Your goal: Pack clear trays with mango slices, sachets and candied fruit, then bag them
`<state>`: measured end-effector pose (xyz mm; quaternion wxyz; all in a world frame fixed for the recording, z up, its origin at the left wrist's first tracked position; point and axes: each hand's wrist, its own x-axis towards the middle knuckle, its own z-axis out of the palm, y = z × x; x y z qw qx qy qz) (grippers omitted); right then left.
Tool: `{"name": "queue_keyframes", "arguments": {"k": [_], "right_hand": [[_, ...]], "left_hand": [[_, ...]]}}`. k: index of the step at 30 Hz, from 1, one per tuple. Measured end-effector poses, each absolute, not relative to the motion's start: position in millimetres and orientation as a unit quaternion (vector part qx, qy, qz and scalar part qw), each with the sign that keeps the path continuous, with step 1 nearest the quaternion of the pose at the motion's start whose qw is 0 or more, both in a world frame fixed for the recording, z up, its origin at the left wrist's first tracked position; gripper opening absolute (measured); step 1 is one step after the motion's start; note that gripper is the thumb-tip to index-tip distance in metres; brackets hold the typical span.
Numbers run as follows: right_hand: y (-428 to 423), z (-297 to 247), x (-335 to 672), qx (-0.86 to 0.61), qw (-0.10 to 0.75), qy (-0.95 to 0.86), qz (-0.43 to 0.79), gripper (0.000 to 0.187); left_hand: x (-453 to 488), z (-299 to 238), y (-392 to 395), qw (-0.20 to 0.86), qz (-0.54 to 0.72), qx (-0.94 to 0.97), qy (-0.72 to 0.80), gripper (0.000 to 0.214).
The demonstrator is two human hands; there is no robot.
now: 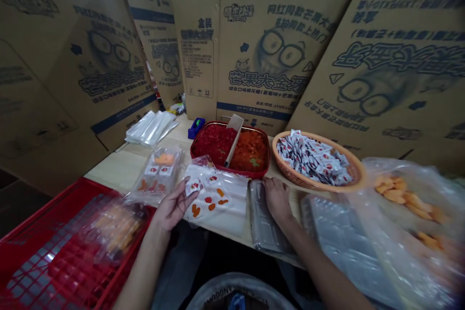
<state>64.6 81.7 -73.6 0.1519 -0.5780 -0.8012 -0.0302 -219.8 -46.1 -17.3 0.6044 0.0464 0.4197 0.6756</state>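
Observation:
My left hand [173,204] pinches a small white sachet [193,186] with red print, above clear plastic bags [232,203] lying flat. A second sachet [210,180] is just to its right. Several red and orange gummy-like pieces [212,207] lie spread on the bags below. My right hand [278,199] has its fingers curled over the far end of a clear plastic tray [267,225]; the fingertips are partly hidden. Left of my left hand lies a filled clear pack [157,174] with sachets and orange pieces in it.
Behind the bags stands a red container [250,174] of red and orange pieces, split by a cardboard strip [234,138]. An orange basket [358,174] holds many sachets. More clear trays [345,237], a bag of orange pieces [403,193], a red crate [22,237] and tall cartons [254,77] surround me.

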Motion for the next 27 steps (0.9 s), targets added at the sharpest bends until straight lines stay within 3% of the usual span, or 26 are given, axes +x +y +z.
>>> {"name": "queue_keyframes", "arguments": {"k": [11,27], "right_hand": [[84,-86,66,-0.572,0.168,-0.802,-0.022,0.037],[74,-79,69,-0.595,0.286,-0.747,-0.079,0.041]], "left_hand": [[-210,-25,-62,0.617,0.658,0.055,0.427,0.034],[-193,-39,-73,0.641,0.637,0.065,0.423,0.038]]}}
